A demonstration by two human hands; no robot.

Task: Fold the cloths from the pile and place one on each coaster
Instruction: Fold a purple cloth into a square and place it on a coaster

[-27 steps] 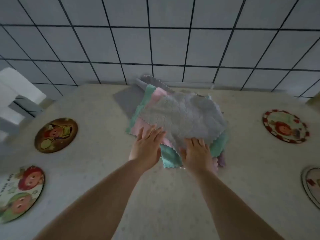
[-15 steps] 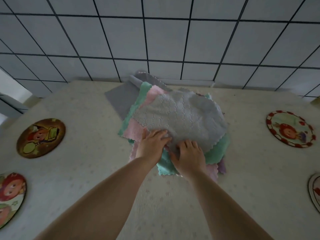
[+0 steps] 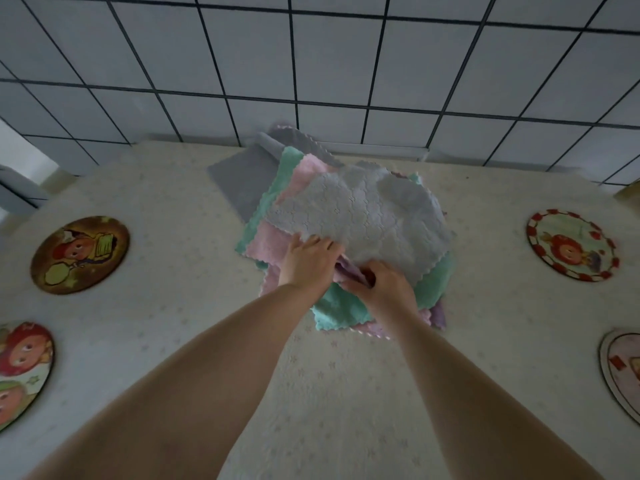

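Note:
A pile of cloths in grey, pink, teal and lilac lies at the middle back of the table. The top grey cloth is spread flat. My left hand and my right hand meet at its near edge, fingers pinched on a lifted fold whose lilac underside shows. Round picture coasters lie bare at both sides: a brown one and a red-and-green one at the left, a red-rimmed one and a partly cut-off one at the right.
The table has a pale cover with small star prints and ends at a tiled wall just behind the pile. A white object stands off the table's far left corner.
My hands went from lying flat on the near edge of the pile to pinching the grey cloth's edge and lifting a small fold. The view shifted slightly.

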